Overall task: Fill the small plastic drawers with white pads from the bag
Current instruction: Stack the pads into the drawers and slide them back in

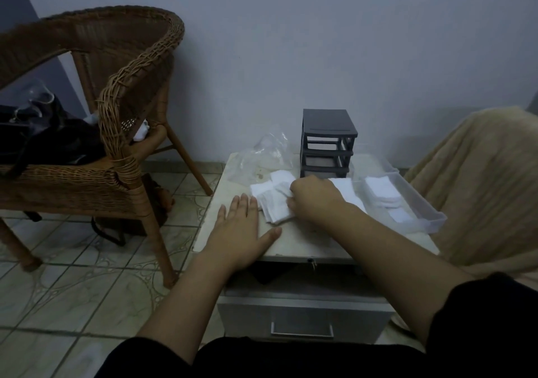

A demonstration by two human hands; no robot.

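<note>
White pads (275,206) lie in a loose heap on the worktop (294,241), in front of the crumpled clear bag (262,156). My right hand (314,200) has its grip curled closed on the heap's edge. My left hand (240,226) lies flat and open just beside it, holding nothing. One clear drawer (428,217) to the right already holds stacked pads (partly full, I judge). The dark drawer frame (326,142) shows empty upper slots, so most of the filling and refitting remains.

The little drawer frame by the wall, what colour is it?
The drawer frame is dark grey, seen in the head view.
</note>
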